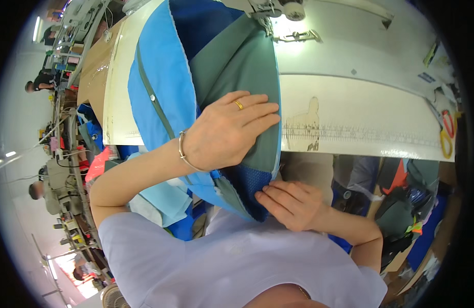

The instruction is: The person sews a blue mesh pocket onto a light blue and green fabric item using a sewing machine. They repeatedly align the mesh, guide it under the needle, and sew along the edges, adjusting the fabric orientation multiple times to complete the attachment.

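A sewn fabric piece point(160, 87) in light blue, grey-green and navy, with a mesh section, lies under the sewing machine's presser foot point(268, 28) and hangs over the table's front edge. My left hand point(232, 128), with a gold ring and a bracelet, rests flat on the grey-green panel, fingers extended. Lower down, my right hand point(291, 205) pinches the edge of the navy mesh near the piece's bottom corner; its thumb is hidden.
The white table point(365, 113) carries a printed ruler, with scissors point(445, 134) at the right. Cloth pieces point(160, 205) sit below the edge, bags point(401, 205) at lower right. Two or more other people point(49, 190) are along the benches at left.
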The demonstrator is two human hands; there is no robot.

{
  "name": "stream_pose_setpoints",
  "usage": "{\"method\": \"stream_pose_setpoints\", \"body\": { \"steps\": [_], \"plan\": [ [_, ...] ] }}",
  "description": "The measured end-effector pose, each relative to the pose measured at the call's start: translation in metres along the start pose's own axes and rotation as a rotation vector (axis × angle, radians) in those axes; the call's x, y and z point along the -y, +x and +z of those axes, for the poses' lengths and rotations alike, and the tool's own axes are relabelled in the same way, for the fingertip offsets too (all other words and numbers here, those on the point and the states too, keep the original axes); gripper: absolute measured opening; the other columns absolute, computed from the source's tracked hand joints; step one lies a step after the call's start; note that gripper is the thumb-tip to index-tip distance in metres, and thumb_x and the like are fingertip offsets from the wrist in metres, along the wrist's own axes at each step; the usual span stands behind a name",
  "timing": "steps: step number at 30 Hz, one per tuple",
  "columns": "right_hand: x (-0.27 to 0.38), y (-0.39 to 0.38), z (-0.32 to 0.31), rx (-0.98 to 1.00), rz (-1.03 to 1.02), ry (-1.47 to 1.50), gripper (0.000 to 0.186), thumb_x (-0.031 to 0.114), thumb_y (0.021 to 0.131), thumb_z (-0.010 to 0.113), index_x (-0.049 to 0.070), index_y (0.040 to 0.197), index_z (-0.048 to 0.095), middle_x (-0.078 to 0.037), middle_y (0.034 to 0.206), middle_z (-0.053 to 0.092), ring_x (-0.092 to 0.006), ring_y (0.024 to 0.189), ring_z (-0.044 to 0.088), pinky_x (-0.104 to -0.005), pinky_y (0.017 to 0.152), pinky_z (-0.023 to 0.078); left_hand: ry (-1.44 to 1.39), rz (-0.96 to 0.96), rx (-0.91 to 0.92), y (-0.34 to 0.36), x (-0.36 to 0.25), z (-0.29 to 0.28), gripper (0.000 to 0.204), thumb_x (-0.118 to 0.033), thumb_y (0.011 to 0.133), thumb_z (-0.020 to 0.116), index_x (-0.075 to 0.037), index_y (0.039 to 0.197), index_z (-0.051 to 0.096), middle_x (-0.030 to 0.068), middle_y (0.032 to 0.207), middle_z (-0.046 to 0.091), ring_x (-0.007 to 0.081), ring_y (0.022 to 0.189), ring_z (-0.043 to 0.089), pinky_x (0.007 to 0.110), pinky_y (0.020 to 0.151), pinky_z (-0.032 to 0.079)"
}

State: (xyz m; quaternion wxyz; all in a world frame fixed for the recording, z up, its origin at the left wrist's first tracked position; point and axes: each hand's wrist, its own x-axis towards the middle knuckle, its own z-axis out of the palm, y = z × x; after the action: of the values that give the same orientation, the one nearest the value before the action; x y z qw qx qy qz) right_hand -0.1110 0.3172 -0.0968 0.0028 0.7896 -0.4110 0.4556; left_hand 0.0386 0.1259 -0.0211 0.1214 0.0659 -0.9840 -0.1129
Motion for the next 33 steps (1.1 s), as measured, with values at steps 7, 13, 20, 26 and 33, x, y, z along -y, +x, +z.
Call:
{"method": "stream_pose_setpoints", "body": {
  "steps": [7,13,20,26,33],
  "plan": [
    [0.003,0.013,0.001,0.021,0.035,0.049,0.027,0.01,0.077,0.07,0.002,0.101,0.076,-0.008,0.097,0.07,-0.02,0.09,0.068,-0.0266,0.069,0.056,-0.031,0.046,0.051,-0.001,0.007,0.001,0.042,-0.002,0.082,0.063,-0.001,0.123,0.07,0.0113,0.127,0.07,0.0302,0.118,0.066,0.044,0.103,0.051],
    [-0.001,0.027,0.013,-0.021,0.063,0.117,0.029,0.011,0.076,0.07,0.001,0.102,0.076,-0.008,0.096,0.071,-0.0198,0.086,0.069,-0.0275,0.068,0.056,-0.03,0.054,0.151,0.01,0.016,-0.007,0.035,-0.005,0.084,0.064,-0.003,0.118,0.071,0.0107,0.123,0.071,0.0286,0.115,0.067,0.044,0.103,0.052],
    [-0.021,0.047,0.011,-0.017,0.045,0.122,0.035,0.011,0.072,0.069,-0.002,0.104,0.075,-0.01,0.097,0.071,-0.0224,0.087,0.07,-0.0283,0.066,0.055,-0.076,0.1,0.123,0.027,0.048,-0.006,0.027,-0.007,0.085,0.064,-0.005,0.111,0.071,0.0082,0.113,0.074,0.0278,0.109,0.069,0.043,0.101,0.052],
    [-0.04,0.057,0.01,0.012,0.067,-0.008,0.042,0.01,0.068,0.068,-0.002,0.107,0.074,-0.011,0.099,0.071,-0.0245,0.091,0.069,-0.0328,0.072,0.056,-0.018,0.138,0.054,0.049,0.081,-0.003,0.03,-0.005,0.083,0.064,-0.009,0.112,0.073,0.0099,0.11,0.074,0.0299,0.111,0.068,0.042,0.1,0.051],
    [-0.047,0.048,0.012,-0.022,0.079,-0.119,0.042,0.01,0.068,0.071,-0.001,0.109,0.074,-0.011,0.105,0.071,-0.0253,0.097,0.068,-0.0345,0.077,0.057,-0.302,-0.419,-0.277,-0.023,0.092,-0.068,0.022,0.002,0.097,0.053,0.004,0.108,0.071,0.0135,0.107,0.074,0.0236,0.102,0.071,0.035,0.088,0.055]
  ]
}}
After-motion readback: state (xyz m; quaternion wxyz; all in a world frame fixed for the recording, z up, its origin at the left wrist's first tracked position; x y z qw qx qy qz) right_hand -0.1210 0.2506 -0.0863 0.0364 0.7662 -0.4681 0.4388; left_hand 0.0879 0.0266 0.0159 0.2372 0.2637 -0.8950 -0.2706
